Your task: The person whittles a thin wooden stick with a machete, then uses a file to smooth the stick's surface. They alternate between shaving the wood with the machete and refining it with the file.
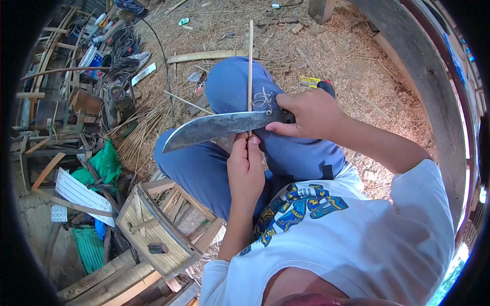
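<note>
My right hand [311, 113] is closed around the dark handle of a machete [219, 129], whose broad, curved blade points left across my knees. A thin wooden stick [250, 71] runs upright in the view, passing under the blade near its handle end. Just below the blade, my left hand [246, 166] pinches the lower part of this stick between thumb and fingers. Curled shavings [263, 101] lie on my trouser leg beside the stick, close to the blade's edge.
A bundle of thin sticks [140, 130] lies on the shaving-covered ground at left. Nearby stands a small wooden stool [168, 237] with a dark block on it. Green plastic [104, 166] and piled scrap fill the left side. A wooden beam [426, 66] curves along the right.
</note>
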Demonstrator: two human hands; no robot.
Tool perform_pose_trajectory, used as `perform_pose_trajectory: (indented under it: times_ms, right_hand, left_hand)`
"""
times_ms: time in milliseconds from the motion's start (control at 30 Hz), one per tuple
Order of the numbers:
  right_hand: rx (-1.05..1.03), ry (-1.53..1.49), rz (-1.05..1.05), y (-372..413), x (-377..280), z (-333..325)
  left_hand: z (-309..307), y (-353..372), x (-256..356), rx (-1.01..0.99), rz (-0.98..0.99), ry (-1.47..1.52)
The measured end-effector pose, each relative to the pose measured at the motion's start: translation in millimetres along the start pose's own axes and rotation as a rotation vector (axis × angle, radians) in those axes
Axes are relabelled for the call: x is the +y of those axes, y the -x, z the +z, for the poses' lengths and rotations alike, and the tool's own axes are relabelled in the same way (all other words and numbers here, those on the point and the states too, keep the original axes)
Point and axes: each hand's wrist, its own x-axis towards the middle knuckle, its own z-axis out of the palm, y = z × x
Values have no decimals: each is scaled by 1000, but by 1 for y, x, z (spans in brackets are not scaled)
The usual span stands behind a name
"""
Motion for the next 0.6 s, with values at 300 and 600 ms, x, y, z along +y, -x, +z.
perform_pose_trajectory:
  times_ms: [300,600]
  right_hand:
    - [23,16,-13,0,-5,3]
    - [64,-39,9,1,2,11]
  left_hand:
    - [-14,25,-7,-5,-37,-209]
    - [-41,85,-26,-12,-151,-228]
